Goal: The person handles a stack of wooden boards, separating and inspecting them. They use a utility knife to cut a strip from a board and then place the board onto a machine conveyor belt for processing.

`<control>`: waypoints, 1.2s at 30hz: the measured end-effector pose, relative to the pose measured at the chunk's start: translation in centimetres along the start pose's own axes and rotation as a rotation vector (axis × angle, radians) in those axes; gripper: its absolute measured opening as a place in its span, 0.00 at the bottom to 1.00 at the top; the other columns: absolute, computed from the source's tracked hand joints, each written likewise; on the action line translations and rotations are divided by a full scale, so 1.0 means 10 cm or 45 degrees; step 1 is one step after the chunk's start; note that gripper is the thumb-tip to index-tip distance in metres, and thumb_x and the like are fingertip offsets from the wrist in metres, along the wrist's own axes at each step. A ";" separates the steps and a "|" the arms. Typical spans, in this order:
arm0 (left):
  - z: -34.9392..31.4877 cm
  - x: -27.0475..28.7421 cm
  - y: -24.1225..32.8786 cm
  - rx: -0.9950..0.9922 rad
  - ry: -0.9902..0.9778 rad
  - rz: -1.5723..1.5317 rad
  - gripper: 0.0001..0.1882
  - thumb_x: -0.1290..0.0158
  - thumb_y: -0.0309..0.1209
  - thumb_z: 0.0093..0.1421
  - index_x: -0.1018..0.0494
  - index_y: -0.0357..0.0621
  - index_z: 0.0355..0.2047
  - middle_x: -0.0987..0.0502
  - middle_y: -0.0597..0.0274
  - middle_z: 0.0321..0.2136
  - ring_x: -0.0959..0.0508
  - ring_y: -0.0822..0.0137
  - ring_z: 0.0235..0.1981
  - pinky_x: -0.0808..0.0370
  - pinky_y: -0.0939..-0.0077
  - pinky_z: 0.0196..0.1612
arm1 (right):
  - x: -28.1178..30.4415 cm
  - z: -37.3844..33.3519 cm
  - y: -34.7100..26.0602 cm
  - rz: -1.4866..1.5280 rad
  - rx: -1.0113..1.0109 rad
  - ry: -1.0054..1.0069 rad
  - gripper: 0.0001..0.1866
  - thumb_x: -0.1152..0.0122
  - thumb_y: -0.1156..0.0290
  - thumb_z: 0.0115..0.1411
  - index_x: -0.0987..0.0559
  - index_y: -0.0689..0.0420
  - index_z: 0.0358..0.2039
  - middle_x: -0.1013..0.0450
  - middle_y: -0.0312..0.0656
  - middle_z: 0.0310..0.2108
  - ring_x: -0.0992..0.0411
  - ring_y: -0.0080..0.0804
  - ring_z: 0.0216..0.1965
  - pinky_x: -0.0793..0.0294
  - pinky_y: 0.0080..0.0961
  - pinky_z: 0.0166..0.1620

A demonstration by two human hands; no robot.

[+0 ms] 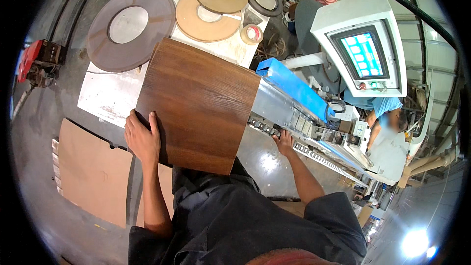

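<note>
A dark brown wood-grain panel lies flat in front of me, above my lap. At its upper left corner a second layer edge shows beneath it. My left hand rests against the panel's left edge, fingers stretched and thumb apart from them. Off to the right, my right hand touches the chain track along the near side of a machine, its fingers spread and nothing visible in them. The panel's right edge reaches the machine's metal bed, below a long blue beam.
A white table holds several rolls of edge banding, including a large grey-brown roll and a tan roll. A control screen stands right. Brown boards lie lower left. One person bends beside the machine; another is farther back.
</note>
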State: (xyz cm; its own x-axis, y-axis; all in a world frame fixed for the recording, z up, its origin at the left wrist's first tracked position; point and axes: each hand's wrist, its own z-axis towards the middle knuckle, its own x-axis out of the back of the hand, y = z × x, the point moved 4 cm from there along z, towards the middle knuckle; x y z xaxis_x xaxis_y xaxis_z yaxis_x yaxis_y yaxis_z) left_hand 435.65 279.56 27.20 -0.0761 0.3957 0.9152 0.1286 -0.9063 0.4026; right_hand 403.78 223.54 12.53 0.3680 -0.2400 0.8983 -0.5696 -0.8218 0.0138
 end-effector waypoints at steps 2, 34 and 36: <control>0.00 0.00 0.00 0.003 0.001 0.025 0.32 0.45 0.49 0.73 0.30 0.32 0.63 0.22 0.44 0.55 0.24 0.44 0.58 0.30 0.53 0.62 | 0.01 0.00 -0.02 0.015 -0.007 -0.006 0.38 0.45 0.37 0.72 0.32 0.54 0.68 0.31 0.53 0.63 0.34 0.56 0.67 0.43 0.60 0.70; -0.01 -0.01 -0.01 0.005 0.010 0.037 0.33 0.45 0.51 0.73 0.30 0.33 0.64 0.22 0.44 0.55 0.23 0.44 0.58 0.29 0.52 0.61 | 0.00 0.00 0.01 0.031 -0.003 -0.021 0.39 0.48 0.33 0.71 0.31 0.52 0.68 0.33 0.54 0.64 0.37 0.56 0.69 0.44 0.59 0.72; -0.01 -0.02 -0.02 0.005 0.020 0.035 0.33 0.45 0.51 0.72 0.30 0.33 0.64 0.22 0.44 0.55 0.23 0.44 0.58 0.29 0.51 0.61 | -0.01 0.00 0.01 0.031 -0.004 -0.019 0.40 0.49 0.32 0.71 0.32 0.53 0.68 0.33 0.53 0.65 0.37 0.56 0.69 0.44 0.60 0.71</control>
State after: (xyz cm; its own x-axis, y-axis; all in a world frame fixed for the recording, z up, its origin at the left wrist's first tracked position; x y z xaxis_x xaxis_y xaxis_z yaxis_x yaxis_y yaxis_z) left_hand 435.54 279.66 26.91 -0.0879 0.3685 0.9255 0.1344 -0.9162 0.3776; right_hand 403.67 223.47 12.45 0.3647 -0.2677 0.8918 -0.5809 -0.8139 -0.0067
